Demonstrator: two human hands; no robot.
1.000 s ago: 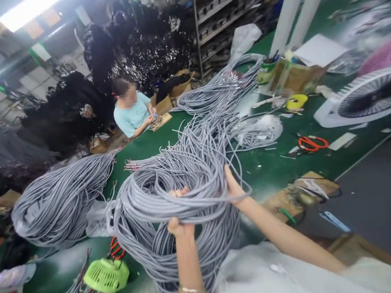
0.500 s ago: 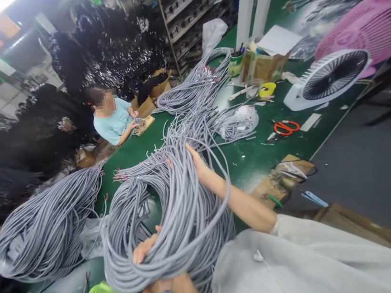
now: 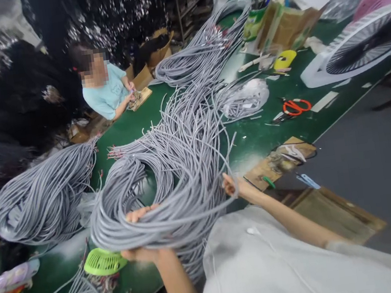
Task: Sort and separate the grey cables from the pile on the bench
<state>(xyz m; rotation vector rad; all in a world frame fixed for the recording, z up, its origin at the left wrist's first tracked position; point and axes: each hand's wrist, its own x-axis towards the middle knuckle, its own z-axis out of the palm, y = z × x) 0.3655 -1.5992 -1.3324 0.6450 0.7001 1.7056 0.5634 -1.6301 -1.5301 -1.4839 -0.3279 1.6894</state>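
Note:
A thick coil of grey cables [image 3: 155, 226] lies across the front of the green table. My left hand [image 3: 141, 254] is wrapped round the near left bend of this coil, thumb and fingers on opposite sides, part of the palm hidden by the cables. At the right side of the bundle, my right hand [image 3: 229, 185] is closed with its fingers curled at the cables, and one loose loop crosses over it. Beyond, cut cable ends fan out over the table. Another grey cable bundle [image 3: 47, 199] lies to the left.
A green table [image 3: 259, 138] carries orange-handled scissors [image 3: 296, 106], a white fan [image 3: 352, 49], yellow tape [image 3: 284, 59] and a carton [image 3: 281, 29]. A lime-green fan [image 3: 104, 262] stands near the left front. Across the table, a co-worker [image 3: 105, 91] in a light blue shirt handles something small.
My right hand has come down and right, from lying along the cables to curled at their right side. The coil has been lowered and flattened in my left hand. The view has tilted down.

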